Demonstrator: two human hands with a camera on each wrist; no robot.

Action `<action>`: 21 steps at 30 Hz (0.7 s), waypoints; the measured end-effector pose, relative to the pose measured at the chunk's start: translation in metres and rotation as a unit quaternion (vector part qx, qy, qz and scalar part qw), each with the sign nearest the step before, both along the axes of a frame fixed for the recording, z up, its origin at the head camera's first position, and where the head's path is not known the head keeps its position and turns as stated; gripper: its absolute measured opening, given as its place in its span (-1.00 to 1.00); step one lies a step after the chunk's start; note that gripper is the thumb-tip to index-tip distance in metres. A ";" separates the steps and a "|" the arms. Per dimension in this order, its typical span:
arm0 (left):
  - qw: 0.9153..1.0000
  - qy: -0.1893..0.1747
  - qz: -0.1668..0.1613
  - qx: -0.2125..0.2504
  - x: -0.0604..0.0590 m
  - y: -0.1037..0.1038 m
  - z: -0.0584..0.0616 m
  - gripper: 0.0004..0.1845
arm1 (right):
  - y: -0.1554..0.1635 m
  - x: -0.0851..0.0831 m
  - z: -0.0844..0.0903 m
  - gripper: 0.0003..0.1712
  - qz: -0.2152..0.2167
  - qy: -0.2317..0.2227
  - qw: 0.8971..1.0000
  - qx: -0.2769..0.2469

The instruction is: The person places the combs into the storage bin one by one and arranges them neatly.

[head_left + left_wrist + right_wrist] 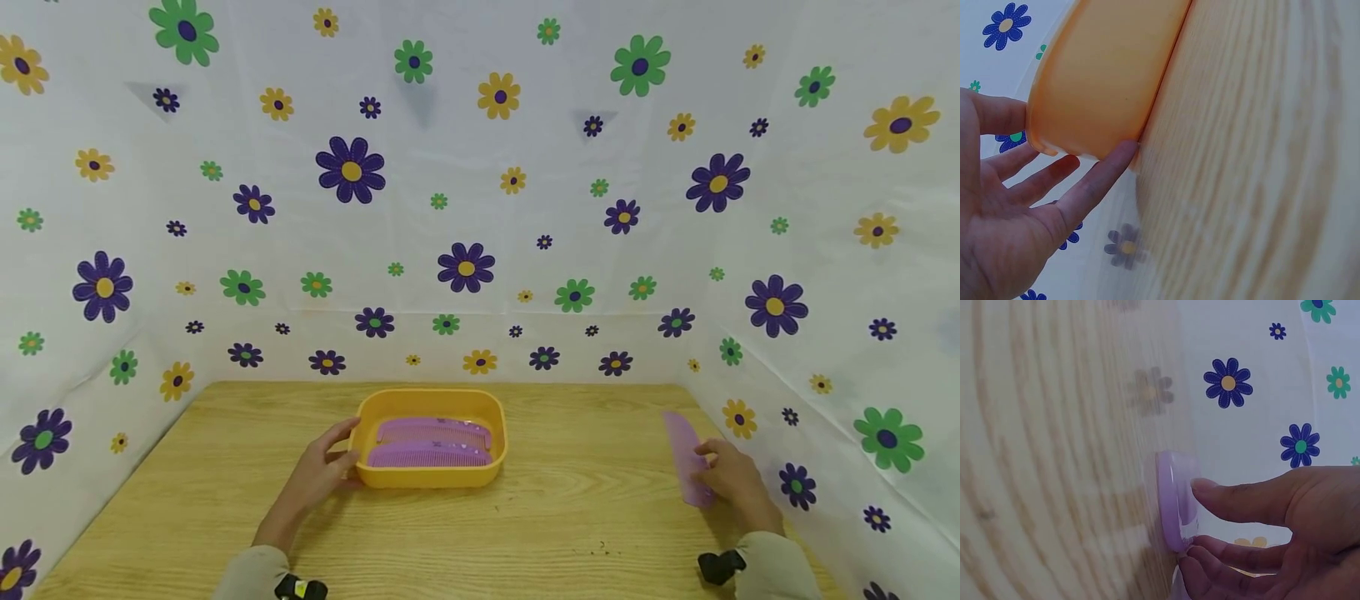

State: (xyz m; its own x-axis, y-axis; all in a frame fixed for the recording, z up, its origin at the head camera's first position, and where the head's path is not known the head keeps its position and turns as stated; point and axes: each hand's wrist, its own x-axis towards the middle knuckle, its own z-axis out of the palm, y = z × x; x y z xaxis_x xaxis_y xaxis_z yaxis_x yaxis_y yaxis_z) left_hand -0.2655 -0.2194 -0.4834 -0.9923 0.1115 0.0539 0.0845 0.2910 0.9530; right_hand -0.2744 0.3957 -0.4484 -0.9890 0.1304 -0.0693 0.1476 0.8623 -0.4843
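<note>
1. Wooden worktop [525,533], walled by flower-print sheeting [465,208].
2. Orange tray [495,417], mid-worktop, holding two purple combs [431,444].
3. Left hand [318,477]: fingers spread, touching the tray's left end.
4. Right hand [731,479]: pinching a third purple comb [686,454] at the right edge.

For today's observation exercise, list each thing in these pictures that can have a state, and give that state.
Yellow rectangular plastic tray: upright on the table, holding two combs.
Two purple plastic combs: lying flat, side by side in the tray.
Third purple plastic comb: on the table, pinched by the right hand.
Left hand: fingers straight, touching the tray's side.
Right hand: pinching the comb.
</note>
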 end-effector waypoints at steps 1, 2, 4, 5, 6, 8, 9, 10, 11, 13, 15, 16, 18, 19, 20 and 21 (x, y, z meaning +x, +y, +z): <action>1.000 0.001 0.000 0.000 0.000 0.000 0.000 -0.39 | 0.000 0.000 -0.001 -0.45 -0.001 0.000 1.000 0.003; 1.000 0.001 -0.001 0.001 0.000 0.000 0.000 -0.39 | 0.001 0.000 -0.001 -0.43 0.000 0.000 1.000 0.006; 1.000 0.000 -0.001 0.002 0.000 0.000 -0.001 -0.39 | 0.001 0.001 -0.003 -0.38 0.002 0.003 1.000 0.015; 1.000 -0.001 -0.002 0.002 0.001 0.000 -0.001 -0.39 | 0.001 0.001 -0.004 -0.36 0.004 0.005 1.000 0.018; 1.000 0.000 -0.002 0.002 0.001 0.000 -0.001 -0.39 | 0.001 0.002 -0.004 -0.34 0.005 0.005 1.000 0.018; 1.000 -0.001 -0.001 0.002 0.001 0.000 0.000 -0.39 | 0.000 0.002 -0.005 -0.32 0.011 0.005 1.000 0.016; 1.000 -0.001 -0.001 0.001 0.001 0.000 0.000 -0.39 | 0.000 0.002 -0.005 -0.32 0.013 0.003 1.000 0.016; 1.000 -0.001 -0.001 0.001 0.001 0.000 0.000 -0.39 | -0.001 0.002 -0.005 -0.32 0.015 -0.001 1.000 0.016; 1.000 0.000 -0.002 0.000 0.001 -0.001 -0.001 -0.39 | -0.001 0.002 -0.004 -0.31 0.018 -0.005 1.000 0.015; 1.000 -0.001 -0.001 -0.001 0.000 -0.001 -0.001 -0.39 | -0.002 0.002 -0.004 -0.32 0.024 -0.018 0.999 0.015; 1.000 -0.001 -0.001 0.000 0.000 -0.002 -0.002 -0.39 | -0.003 0.002 -0.003 -0.33 0.029 -0.033 0.999 0.016; 1.000 -0.001 0.000 0.000 0.000 -0.002 -0.002 -0.39 | -0.004 0.002 -0.002 -0.34 0.032 -0.037 0.999 0.017; 1.000 -0.002 -0.001 -0.001 0.000 -0.002 -0.003 -0.39 | -0.005 0.001 -0.002 -0.36 0.036 -0.047 0.998 0.009; 1.000 -0.001 0.000 -0.001 -0.001 -0.002 -0.003 -0.39 | -0.005 0.001 -0.001 -0.37 0.036 -0.052 0.998 0.004; 1.000 0.000 0.000 0.000 -0.001 -0.002 -0.003 -0.39 | -0.006 0.001 -0.001 -0.38 0.034 -0.056 0.998 -0.005; 1.000 0.000 0.000 -0.001 -0.001 -0.002 -0.003 -0.39 | -0.006 0.001 -0.001 -0.39 0.032 -0.059 0.998 -0.014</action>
State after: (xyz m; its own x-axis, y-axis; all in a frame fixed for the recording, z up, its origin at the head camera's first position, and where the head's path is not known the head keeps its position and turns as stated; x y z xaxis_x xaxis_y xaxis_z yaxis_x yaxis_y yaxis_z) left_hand -0.2662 -0.2211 -0.4863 -0.9923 0.1112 0.0547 0.0852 0.2920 0.9526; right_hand -0.2729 0.3896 -0.4494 -0.9800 0.0631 -0.1887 0.1496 0.8588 -0.4901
